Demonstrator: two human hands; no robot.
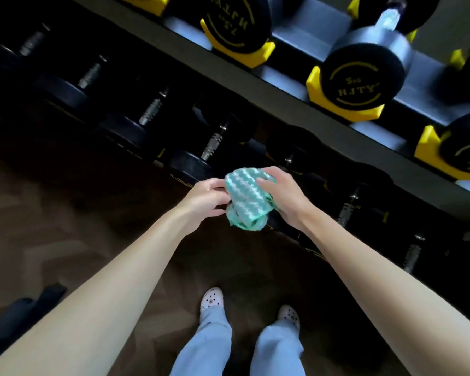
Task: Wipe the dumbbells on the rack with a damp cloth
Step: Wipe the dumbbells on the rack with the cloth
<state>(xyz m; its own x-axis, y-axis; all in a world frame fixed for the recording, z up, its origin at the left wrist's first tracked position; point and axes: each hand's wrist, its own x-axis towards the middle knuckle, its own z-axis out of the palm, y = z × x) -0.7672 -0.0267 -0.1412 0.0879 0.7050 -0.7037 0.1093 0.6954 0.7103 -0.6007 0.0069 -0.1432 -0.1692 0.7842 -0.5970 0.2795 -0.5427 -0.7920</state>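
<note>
The left hand [209, 198] and right hand [284, 198] both grip the cloth [246, 200] (green and white) between them. It is bunched up, near the low dumbbells [193, 164].

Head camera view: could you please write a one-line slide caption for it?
Both hands, left hand and right hand, bunch a green-and-white cloth in front of the dumbbell rack.

Pale perforated clogs [211, 299] and light blue trousers [206, 346] above dark floor [65, 213].
</note>
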